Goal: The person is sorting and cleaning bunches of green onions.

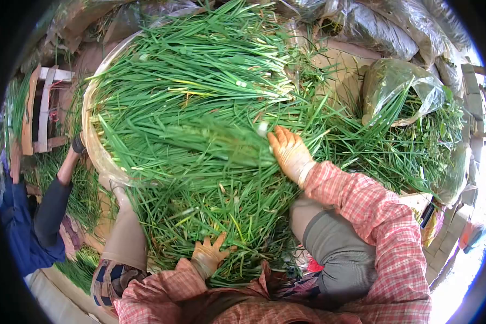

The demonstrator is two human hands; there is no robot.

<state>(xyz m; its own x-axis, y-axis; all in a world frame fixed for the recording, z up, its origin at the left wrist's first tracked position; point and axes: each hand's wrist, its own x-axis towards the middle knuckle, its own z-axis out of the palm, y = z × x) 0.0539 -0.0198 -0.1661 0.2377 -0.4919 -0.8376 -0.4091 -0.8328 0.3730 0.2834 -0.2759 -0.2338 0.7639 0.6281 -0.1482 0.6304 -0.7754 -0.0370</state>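
Long green leaves that look like garlic chives [194, 81] lie in a broad heap, several bunches marked by small white bands. My right hand [290, 151], in a pale, stained glove, is at the heap's near right side with fingers stretched out. Just left of its fingertips is a motion-blurred bunch of chives [221, 143] with a white band near its end. My left hand [209, 255], also gloved, rests with spread fingers on loose chive leaves [227, 216] between my knees. Nothing shows in its grasp.
A round, plastic-lined rim [87, 116] borders the heap on the left. At right sits a clear plastic bag [399, 89] of greens beside loose leaves [394, 146]. Filled plastic sacks [372, 27] line the back. Another person's arm [65, 170] reaches in at left, near a wooden crate [40, 108].
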